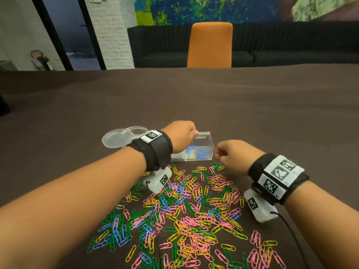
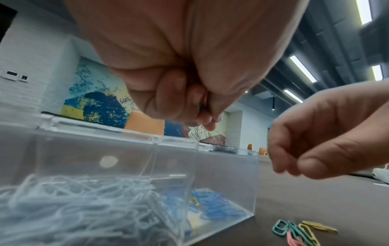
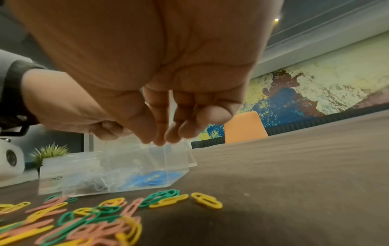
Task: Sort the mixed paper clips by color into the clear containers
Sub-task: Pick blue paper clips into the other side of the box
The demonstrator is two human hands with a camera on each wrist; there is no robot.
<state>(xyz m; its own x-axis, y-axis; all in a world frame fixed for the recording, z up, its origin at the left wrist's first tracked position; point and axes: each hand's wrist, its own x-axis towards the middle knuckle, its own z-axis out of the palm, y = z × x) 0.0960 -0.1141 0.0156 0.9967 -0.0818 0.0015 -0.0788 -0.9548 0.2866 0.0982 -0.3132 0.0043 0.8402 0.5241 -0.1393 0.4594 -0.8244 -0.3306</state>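
Note:
A clear two-compartment container [image 1: 202, 141] stands just beyond the mixed pile of paper clips [image 1: 194, 206]. White clips [image 2: 84, 208] fill its left compartment. Blue clips [image 2: 219, 209] lie in its right compartment, with one yellow clip [image 2: 194, 200] among them. My left hand [image 1: 184, 134] hovers over the container, curled into a fist; a dark bluish sliver, seemingly a paper clip [image 2: 202, 106], shows between its fingers. My right hand [image 1: 229, 154] hangs just right of the container, fingers [image 3: 164, 133] loosely bunched downward with nothing seen in them.
Two clear round lids [image 1: 114, 139] lie left of the container. The clip pile spreads toward me across the brown table [image 1: 252, 103]. An orange chair [image 1: 209, 45] stands at the far edge. A small potted plant [image 3: 49, 153] sits behind the container.

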